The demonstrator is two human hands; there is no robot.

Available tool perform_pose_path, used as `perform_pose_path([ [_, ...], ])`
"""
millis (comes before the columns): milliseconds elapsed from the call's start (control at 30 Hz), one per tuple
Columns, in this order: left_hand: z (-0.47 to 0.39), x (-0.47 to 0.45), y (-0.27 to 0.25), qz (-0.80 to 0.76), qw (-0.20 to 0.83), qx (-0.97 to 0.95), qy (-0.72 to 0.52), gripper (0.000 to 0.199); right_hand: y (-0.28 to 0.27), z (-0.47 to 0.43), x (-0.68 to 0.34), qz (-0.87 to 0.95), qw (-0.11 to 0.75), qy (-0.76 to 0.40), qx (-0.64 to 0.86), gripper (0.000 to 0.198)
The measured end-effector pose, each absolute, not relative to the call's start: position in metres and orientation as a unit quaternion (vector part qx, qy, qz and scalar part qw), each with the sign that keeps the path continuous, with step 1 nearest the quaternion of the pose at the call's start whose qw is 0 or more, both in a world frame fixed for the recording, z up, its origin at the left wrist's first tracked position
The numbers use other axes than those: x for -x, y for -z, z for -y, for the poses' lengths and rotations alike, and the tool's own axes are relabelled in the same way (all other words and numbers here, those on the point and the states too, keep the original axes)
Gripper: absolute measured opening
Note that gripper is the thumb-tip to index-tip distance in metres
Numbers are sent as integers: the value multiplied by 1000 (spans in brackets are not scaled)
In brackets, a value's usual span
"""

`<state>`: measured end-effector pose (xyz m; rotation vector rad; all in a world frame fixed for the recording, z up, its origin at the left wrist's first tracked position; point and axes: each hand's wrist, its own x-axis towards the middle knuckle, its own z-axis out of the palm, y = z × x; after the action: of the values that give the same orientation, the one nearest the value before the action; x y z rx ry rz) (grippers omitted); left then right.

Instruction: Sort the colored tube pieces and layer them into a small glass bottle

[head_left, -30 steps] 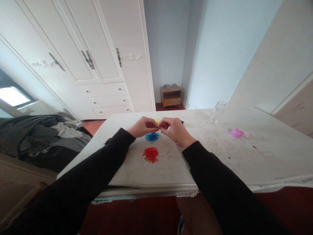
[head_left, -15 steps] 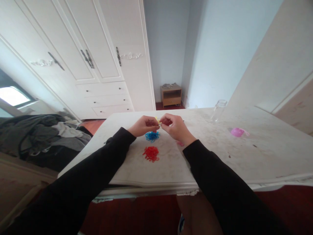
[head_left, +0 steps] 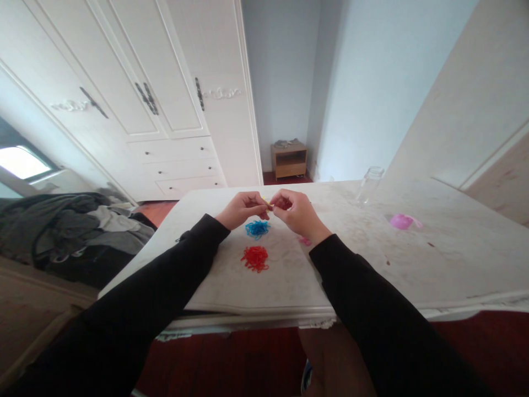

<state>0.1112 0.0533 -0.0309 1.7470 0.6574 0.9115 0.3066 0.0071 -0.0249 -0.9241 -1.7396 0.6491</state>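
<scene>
My left hand (head_left: 247,209) and my right hand (head_left: 294,210) meet above the far middle of the white table, fingertips pinched together. Between them is a thin yellowish rubber band (head_left: 266,203), mostly covered by the fingers. Just below the hands lies a small heap of blue rubber bands (head_left: 257,229). Nearer to me is a heap of red rubber bands (head_left: 255,258). Some pink bands (head_left: 305,241) show beside my right wrist, partly hidden by it. A bit of yellow peeks out behind the fingertips.
On the right of the table (head_left: 355,264) stand a clear glass bottle (head_left: 369,187) and, closer, a pink balloon-like object (head_left: 401,221). Dark clothes (head_left: 74,231) are piled on the left. A white wardrobe (head_left: 173,110) and a small wooden nightstand (head_left: 290,161) are beyond.
The fingers have shifted slightly around the band, and my left fingers have turned inward. The band now shows as a short slanted strip. The heaps, bottle and pink object stay put.
</scene>
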Motion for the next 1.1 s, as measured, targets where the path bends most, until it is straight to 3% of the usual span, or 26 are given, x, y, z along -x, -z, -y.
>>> perform_pose_path([
  [367,-56,-109,30,-279,462,-733,-414,49,24,-9,-311,695,535,-264,401,5],
  [700,-48,-114,28,-299,398,-754,-429,33,25,-10,-311,706,527,-257,397,4],
  [933,-49,-113,26,-310,393,-749,-435,32,26,-11,-311,733,497,-221,410,1],
  [1100,-49,-112,26,-321,393,-747,-430,35,28,-15,-315,752,479,-191,410,10],
])
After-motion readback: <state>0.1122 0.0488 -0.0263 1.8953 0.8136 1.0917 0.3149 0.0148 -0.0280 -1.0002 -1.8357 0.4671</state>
